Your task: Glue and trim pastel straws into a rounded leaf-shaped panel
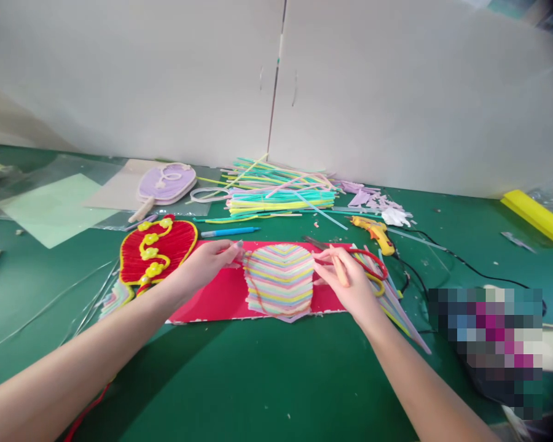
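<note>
Head view: the left hand [206,265] has its fingers [233,250] pinched shut on the upper left rim of the striped panel [281,279]. That panel lies flat on a red sheet [212,301] on the tabletop [258,380], between both sets of fingers. It looks light, thin and bendy, with glued strips that could lift, so the rim is the safest hold. Its chevrons point away from the person, and the long axis seems to run near to far. The right hand [350,285] grips the right rim, fingers closed; a red cord [378,261] loops just right of them.
</note>
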The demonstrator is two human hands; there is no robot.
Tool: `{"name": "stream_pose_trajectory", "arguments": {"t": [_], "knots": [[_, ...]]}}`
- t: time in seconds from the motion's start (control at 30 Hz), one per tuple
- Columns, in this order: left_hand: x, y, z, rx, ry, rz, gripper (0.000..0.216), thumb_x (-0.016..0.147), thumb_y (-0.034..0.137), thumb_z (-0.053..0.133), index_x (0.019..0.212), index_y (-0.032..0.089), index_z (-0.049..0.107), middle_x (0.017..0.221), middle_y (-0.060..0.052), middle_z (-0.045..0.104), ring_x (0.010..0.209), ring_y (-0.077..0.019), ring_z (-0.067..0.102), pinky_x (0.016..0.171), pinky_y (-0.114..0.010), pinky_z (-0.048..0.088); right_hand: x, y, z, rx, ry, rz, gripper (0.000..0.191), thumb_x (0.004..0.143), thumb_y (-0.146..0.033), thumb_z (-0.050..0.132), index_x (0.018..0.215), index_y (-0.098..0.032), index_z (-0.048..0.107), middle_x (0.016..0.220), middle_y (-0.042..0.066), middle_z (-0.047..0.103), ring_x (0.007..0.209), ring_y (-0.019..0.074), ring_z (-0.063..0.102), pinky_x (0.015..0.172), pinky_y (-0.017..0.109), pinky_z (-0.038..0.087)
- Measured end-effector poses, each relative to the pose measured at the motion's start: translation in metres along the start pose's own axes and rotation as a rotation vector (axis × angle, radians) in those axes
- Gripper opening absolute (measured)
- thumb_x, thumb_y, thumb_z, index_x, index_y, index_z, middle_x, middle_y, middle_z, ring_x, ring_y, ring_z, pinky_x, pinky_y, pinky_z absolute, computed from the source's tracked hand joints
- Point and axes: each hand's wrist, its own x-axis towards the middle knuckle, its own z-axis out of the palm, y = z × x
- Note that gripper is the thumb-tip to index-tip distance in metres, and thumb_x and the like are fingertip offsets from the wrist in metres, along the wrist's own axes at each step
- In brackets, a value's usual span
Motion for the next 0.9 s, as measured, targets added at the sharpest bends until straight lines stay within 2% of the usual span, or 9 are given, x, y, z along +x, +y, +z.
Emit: {"name": "stream_pose_trajectory", "arguments": {"t": [0.1, 0.23, 0.3, 0.4, 0.5, 0.6, 0.7, 0.8, 0.9], "knots": [[0.003, 0.0, 0.0, 0.131, 0.047, 0.038, 0.043, 0.074, 0.058, 0.054, 0.073, 0.017, 0.063, 0.081, -0.006, 0.069, 0.084, -0.0217, 0.063, 0.08, -0.033, 0.049, 0.005, 0.0, -0.002, -0.076, 0.006, -0.03, 0.031, 0.076, -0.048, 0.065, 0.088, -0.022, 0.055, 0.099, 0.008, 0.064, 0.086, 0.0239, 0.067, 0.055, 0.032, 0.061], [0.008, -0.008, -0.003, 0.308, 0.072, 0.167, 0.047, 0.077, 0.062, 0.047, 0.07, 0.018, 0.061, 0.073, -0.004, 0.067, 0.075, -0.0209, 0.06, 0.074, -0.032, 0.046, 0.008, -0.006, -0.009, -0.217, 0.173, -0.053, 0.036, 0.08, -0.054, 0.058, 0.094, -0.021, 0.059, 0.092, 0.008, 0.067, 0.082, 0.0213, 0.066, 0.058, 0.028, 0.057], [0.008, -0.011, -0.005, 0.351, 0.083, 0.251, 0.045, 0.08, 0.06, 0.044, 0.072, 0.018, 0.06, 0.076, -0.004, 0.067, 0.077, -0.0208, 0.059, 0.074, -0.031, 0.045, 0.008, -0.01, -0.014, -0.155, 0.212, -0.02, 0.042, 0.085, -0.057, 0.048, 0.098, -0.02, 0.061, 0.085, 0.007, 0.068, 0.074, 0.0183, 0.064, 0.057, 0.027, 0.054], [0.006, -0.012, -0.006, 0.346, 0.033, 0.335, 0.041, 0.085, 0.055, 0.041, 0.074, 0.019, 0.058, 0.081, -0.004, 0.068, 0.079, -0.0201, 0.059, 0.075, -0.029, 0.045, 0.005, -0.015, -0.015, -0.005, 0.155, -0.001, 0.046, 0.091, -0.053, 0.036, 0.096, -0.018, 0.064, 0.06, 0.0, 0.058, 0.055, 0.012, 0.054, 0.054, 0.024, 0.048], [0.006, -0.014, -0.005, 0.287, -0.026, 0.361, 0.039, 0.087, 0.053, 0.041, 0.075, 0.019, 0.056, 0.084, -0.004, 0.069, 0.082, -0.0204, 0.061, 0.078, -0.03, 0.046, 0.002, -0.018, -0.005, 0.162, 0.07, -0.046, 0.027, 0.09, -0.042, 0.046, 0.095, -0.021, 0.061, 0.046, -0.008, 0.041, 0.045, 0.0095, 0.044, 0.053, 0.023, 0.043], [0.007, -0.017, -0.003, 0.224, -0.07, 0.348, 0.036, 0.089, 0.051, 0.041, 0.077, 0.02, 0.055, 0.089, -0.005, 0.07, 0.088, -0.0209, 0.062, 0.083, -0.031, 0.046, 0.003, -0.02, 0.01, 0.338, -0.01, -0.033, 0.009, 0.086, -0.032, 0.056, 0.087, -0.023, 0.055, 0.044, -0.01, 0.042, 0.045, 0.0093, 0.046, 0.057, 0.025, 0.045], [0.008, -0.021, -0.003, 0.194, -0.097, 0.336, 0.034, 0.09, 0.049, 0.04, 0.077, 0.02, 0.054, 0.092, -0.006, 0.07, 0.092, -0.0209, 0.062, 0.086, -0.031, 0.045, 0.007, -0.019, 0.018, 0.429, 0.011, -0.021, 0.013, 0.083, -0.03, 0.061, 0.076, -0.022, 0.053, 0.048, -0.009, 0.049, 0.049, 0.0099, 0.052, 0.064, 0.028, 0.049], [0.008, -0.024, -0.003, 0.181, -0.115, 0.327, 0.034, 0.09, 0.049, 0.04, 0.078, 0.02, 0.053, 0.094, -0.006, 0.07, 0.093, -0.0214, 0.062, 0.088, -0.033, 0.045, 0.007, -0.015, 0.017, 0.458, 0.077, 0.002, 0.019, 0.083, -0.033, 0.062, 0.072, -0.021, 0.053, 0.052, -0.006, 0.055, 0.051, 0.0109, 0.055, 0.062, 0.029, 0.051], [0.009, -0.025, -0.003, 0.16, -0.124, 0.322, 0.034, 0.09, 0.049, 0.04, 0.076, 0.02, 0.052, 0.095, -0.007, 0.07, 0.095, -0.0217, 0.062, 0.088, -0.033, 0.045, -0.003, -0.013, 0.019, 0.41, 0.042, 0.003, 0.02, 0.086, -0.037, 0.058, 0.073, -0.021, 0.055, 0.055, -0.003, 0.059, 0.056, 0.0135, 0.061, 0.063, 0.03, 0.053]]}}
